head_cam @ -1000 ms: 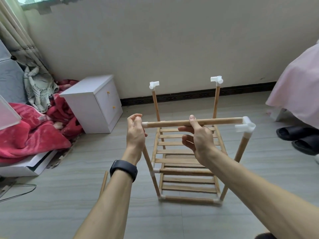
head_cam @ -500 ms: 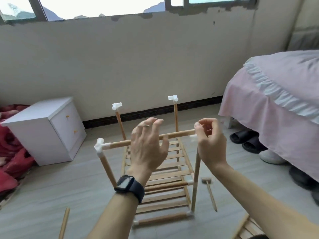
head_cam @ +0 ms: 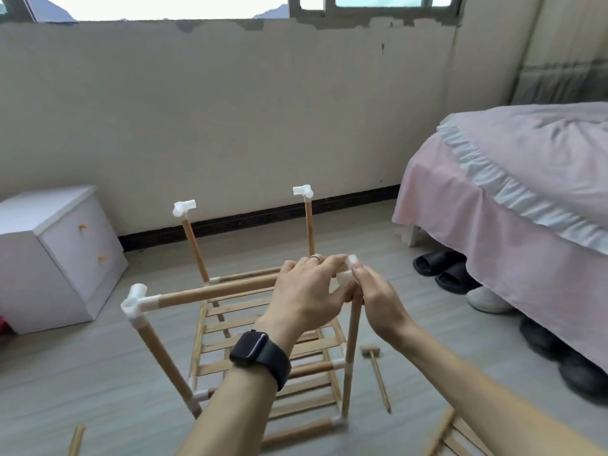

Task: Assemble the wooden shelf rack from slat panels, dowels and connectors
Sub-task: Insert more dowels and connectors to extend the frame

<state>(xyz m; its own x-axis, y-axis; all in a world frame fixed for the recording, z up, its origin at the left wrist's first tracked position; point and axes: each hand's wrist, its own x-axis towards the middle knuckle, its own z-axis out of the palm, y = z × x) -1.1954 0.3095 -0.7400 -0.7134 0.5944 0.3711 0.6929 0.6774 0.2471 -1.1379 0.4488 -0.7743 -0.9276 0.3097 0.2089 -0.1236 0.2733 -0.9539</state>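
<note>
Two hands over grey floorboards (head_cam: 82, 373): left hand (head_cam: 306, 291) grips the top dowel (head_cam: 214, 291), right hand (head_cam: 381, 301) pinches a white connector (head_cam: 344, 277); pink bed (head_cam: 510, 192) nearby.

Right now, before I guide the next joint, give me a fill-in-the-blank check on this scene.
The mallet lies on the floor, ___ of the rack.
The black watch is on the ___ wrist.
Left hand and right hand pinch a ___ connector.
Missing: right; left; white.
</note>
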